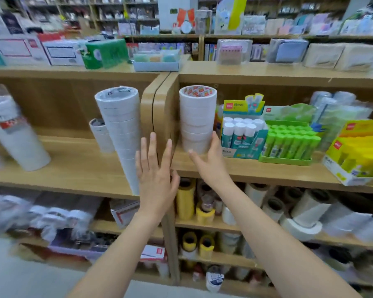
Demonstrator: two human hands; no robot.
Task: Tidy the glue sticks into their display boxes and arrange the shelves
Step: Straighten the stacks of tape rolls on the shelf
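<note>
On the right-hand shelf (267, 171) stand three display boxes of glue sticks: a teal box (242, 134) with white-capped sticks, a green box (288, 145) with green sticks, and a tilted yellow box (357, 153) at the far right edge. Left of the teal box rises a stack of white tape rolls (197, 119). My right hand (209, 160) rests against the base of that stack, fingers straight on its right side and thumb in front. My left hand (155, 171) hovers open, fingers spread, in front of the wooden divider (159, 117), holding nothing.
A tall leaning stack of white tape rolls (121, 130) and a shorter one stand on the left shelf, with another large roll stack (13, 134) further left. Lower shelves hold yellow, clear and white tape rolls. Boxes and stationery packs line the top shelf.
</note>
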